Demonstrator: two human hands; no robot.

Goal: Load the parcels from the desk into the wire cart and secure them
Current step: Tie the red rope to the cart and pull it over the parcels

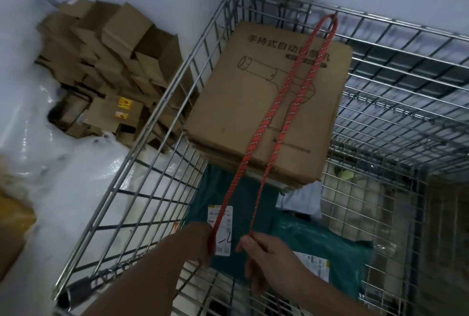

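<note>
Both forearms reach in over the near rim of the wire cart (162,102), and the left hand (203,242) and right hand (269,255) each pinch one strand of a single red rope (281,102). The rope is looped over the cart's far rim, its two strands crossing the cardboard box (264,102). In the cart lie one box stack and two green mailer bags (253,204).

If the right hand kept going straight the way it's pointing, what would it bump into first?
Probably the dark green plastic parcel bag lying just ahead of the right hand, then the flat brown cardboard box. Depth is hard to judge, so it might pass above the bag.
</note>
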